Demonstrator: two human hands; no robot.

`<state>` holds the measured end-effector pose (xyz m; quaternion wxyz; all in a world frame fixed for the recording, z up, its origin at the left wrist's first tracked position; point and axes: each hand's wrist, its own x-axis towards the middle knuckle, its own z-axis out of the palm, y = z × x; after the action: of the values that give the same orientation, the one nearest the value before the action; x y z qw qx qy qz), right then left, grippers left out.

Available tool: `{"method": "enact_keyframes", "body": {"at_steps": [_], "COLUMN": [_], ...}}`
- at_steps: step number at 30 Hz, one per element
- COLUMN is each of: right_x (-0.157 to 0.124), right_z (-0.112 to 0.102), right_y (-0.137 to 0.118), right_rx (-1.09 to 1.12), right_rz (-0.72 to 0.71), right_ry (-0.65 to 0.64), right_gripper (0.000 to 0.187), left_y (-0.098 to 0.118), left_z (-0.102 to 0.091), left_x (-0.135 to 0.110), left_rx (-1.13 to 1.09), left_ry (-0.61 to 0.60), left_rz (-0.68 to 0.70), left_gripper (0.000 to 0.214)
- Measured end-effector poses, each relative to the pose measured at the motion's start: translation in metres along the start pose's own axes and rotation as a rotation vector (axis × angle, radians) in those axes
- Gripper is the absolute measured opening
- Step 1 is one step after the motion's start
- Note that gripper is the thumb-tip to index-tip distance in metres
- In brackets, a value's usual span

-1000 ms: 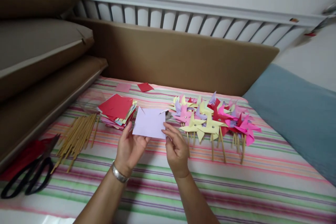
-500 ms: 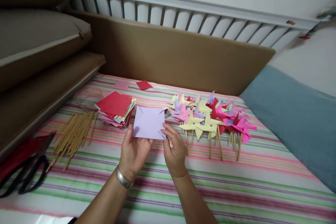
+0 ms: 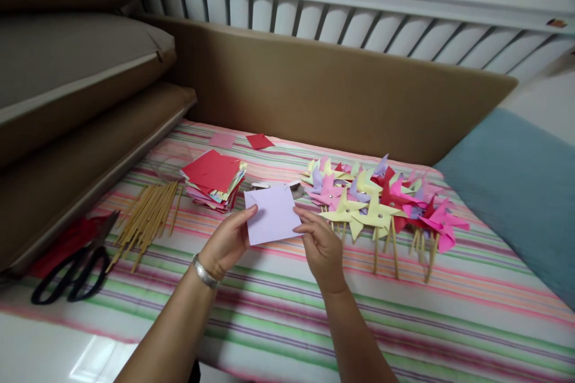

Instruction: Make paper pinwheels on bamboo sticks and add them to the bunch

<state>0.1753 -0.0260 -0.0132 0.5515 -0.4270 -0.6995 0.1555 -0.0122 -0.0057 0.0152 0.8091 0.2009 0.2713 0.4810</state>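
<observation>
Between my two hands is a square sheet of lilac paper (image 3: 273, 215), held above the striped cloth and slightly tilted. Slits show near its upper corners. My left hand (image 3: 228, 239), with a silver bracelet at the wrist, grips the left edge, thumb on top and fingers underneath. At the right edge, my right hand (image 3: 321, 245) pinches the paper between thumb and fingers. Just behind the sheet, a small dark item (image 3: 297, 190) is partly hidden. Left of it lies a stack of coloured paper squares (image 3: 213, 173), red on top.
Finished paper pinwheels on sticks (image 3: 377, 206) lie to the right. Bundled wooden sticks (image 3: 146, 221) and black-handled scissors (image 3: 87, 266) are at left. A red square (image 3: 259, 142) and pink square (image 3: 222, 140) lie near the brown board (image 3: 314, 90). Cushions (image 3: 81, 143) are piled at left.
The lilac sheet has turned a little, and my left thumb now lies on top of its left edge. The whole view has shifted, so things appear farther right.
</observation>
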Motion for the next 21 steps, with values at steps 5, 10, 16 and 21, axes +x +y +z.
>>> {"method": "enact_keyframes", "body": {"at_steps": [5, 10, 16, 21], "right_x": [0.004, 0.008, -0.001, -0.007], "right_z": [-0.004, 0.003, 0.034, 0.042], "right_y": [0.003, -0.014, -0.033, -0.030], "right_rx": [-0.010, -0.166, -0.271, -0.336], "right_rz": [0.034, 0.075, -0.122, -0.138], "right_ry": [-0.083, 0.076, -0.046, -0.065], "right_gripper": [0.023, 0.023, 0.022, 0.024], "left_y": [-0.005, -0.009, -0.014, -0.017], "left_z": [-0.009, -0.006, 0.004, 0.011], "left_x": [0.006, 0.012, 0.012, 0.010], "left_rx": [0.078, 0.042, -0.075, -0.155], "left_ry": [0.067, 0.268, 0.254, 0.272], "left_rz": [-0.008, 0.114, 0.133, 0.094], "left_gripper": [0.026, 0.024, 0.027, 0.036]}}
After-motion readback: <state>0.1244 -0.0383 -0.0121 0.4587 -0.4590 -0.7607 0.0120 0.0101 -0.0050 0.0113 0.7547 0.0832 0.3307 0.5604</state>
